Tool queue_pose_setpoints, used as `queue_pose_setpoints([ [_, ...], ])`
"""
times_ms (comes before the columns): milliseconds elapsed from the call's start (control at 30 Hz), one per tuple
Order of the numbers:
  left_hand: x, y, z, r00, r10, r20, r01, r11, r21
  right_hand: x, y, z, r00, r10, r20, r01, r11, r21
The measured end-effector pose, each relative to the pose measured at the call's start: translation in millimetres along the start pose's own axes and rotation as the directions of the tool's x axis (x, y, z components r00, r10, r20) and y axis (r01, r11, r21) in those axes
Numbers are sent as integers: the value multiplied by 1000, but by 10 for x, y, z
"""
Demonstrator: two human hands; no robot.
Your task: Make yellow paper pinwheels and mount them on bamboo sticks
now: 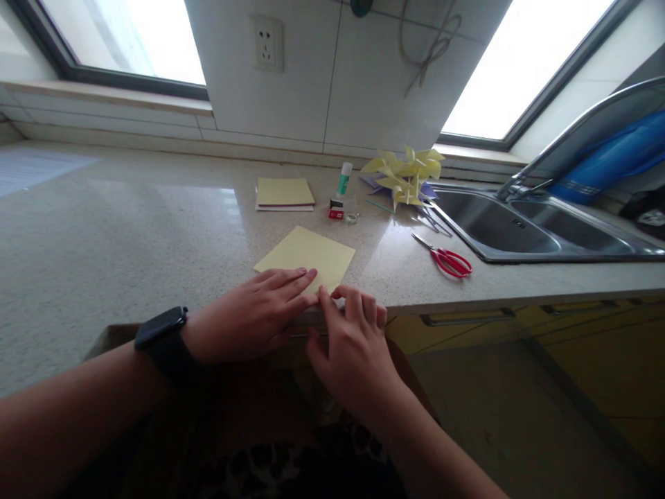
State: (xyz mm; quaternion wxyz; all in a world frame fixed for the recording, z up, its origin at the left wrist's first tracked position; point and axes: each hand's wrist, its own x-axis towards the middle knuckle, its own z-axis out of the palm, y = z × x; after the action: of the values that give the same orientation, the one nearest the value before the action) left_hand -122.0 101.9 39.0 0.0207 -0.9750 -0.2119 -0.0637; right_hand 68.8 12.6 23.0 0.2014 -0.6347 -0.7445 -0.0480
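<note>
Left hand lies flat at lower center, fingers extended onto the yellow sheet in the middle of the frame. Right hand, beside it, curls with its index fingertip at the sheet's lower edge; whether it pinches I cannot tell. Red-handled scissors lie center right.

Bright windows flank a tiled wall above a speckled counter.

Center frame: yellow paper square on desk; left hand rests flat across it, right hand fingertips at near corner. Right of center: red-handled scissors. Far right: sink.
</note>
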Motion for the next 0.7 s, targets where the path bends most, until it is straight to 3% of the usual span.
queue_pose_setpoints([
  [300, 4, 7, -6, 1000, 5, -26, -5, 1000, -25, 17, 240, -69, 994, -91, -55, 91, 996, 6],
  [700, -8, -10, -1, 999, -26, -45, 22, 997, -73, -190, 174, -43, 991, -82, -109, 81, 997, -14],
])
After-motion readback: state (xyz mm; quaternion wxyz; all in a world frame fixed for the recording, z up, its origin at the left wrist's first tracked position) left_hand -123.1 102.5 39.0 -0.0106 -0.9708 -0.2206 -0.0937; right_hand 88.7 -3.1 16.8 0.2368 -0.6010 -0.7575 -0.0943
